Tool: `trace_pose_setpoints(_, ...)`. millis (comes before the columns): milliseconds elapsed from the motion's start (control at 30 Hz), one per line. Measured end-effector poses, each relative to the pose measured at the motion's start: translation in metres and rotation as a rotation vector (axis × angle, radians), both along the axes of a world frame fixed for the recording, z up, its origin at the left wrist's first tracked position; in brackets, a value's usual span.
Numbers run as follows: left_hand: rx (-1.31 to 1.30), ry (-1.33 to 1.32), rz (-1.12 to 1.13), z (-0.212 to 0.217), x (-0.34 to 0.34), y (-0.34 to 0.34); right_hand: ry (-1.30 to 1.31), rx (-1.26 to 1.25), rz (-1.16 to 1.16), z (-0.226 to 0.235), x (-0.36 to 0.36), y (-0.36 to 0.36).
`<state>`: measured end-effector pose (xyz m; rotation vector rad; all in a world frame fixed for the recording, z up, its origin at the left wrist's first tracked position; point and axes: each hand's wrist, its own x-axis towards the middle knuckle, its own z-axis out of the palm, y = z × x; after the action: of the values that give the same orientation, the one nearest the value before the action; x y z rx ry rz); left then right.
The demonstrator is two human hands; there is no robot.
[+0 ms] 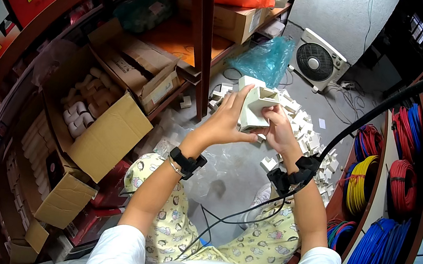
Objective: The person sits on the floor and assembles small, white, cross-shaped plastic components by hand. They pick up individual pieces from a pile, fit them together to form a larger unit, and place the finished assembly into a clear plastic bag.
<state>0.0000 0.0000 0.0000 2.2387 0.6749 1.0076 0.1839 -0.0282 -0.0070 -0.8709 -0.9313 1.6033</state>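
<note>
In front of me, my left hand and my right hand hold white hollow plastic fittings between them. They look like trunking pieces with open rectangular ends, pressed together in a small cluster. The left fingers are wrapped along the left side, with the thumb beneath. My right fingers pinch the right lower side. Below and behind my hands, a heap of similar white plastic pieces spreads over the floor. How many pieces I hold is hard to tell.
Shelves on the left hold open cardboard boxes with white pipe fittings. On the right, a rack carries coloured wire coils. A box fan and a teal plastic bag lie beyond the heap. A black cable crosses near my right arm.
</note>
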Motion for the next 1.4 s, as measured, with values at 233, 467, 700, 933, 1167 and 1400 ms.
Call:
trace_pose_setpoints(233,0.072,0.027,-0.007,-0.013,-0.009,0.004,-0.055,-0.112,0.078,0.019,-0.02,-0.017)
trace_pose_setpoints(467,0.021,0.014,-0.008,-0.025,-0.011,0.008,0.253,-0.096,0.076,-0.002,-0.016,-0.005)
trace_pose_setpoints(700,-0.044,-0.03,-0.094,-0.015,-0.011,0.01,0.306,-0.066,0.042,-0.015,-0.005,0.001)
trace_pose_setpoints(933,-0.442,-0.309,-0.277,-0.008,-0.015,0.014,0.369,-0.044,0.196,-0.018,0.009,0.003)
trace_pose_setpoints(1167,-0.575,-0.231,-0.253,-0.008,-0.023,0.012,0.168,-0.089,0.099,-0.01,0.001,-0.005)
trace_pose_setpoints(1400,-0.399,-0.236,-0.18,-0.019,-0.018,0.017,-0.06,0.155,-0.088,-0.004,-0.013,-0.005)
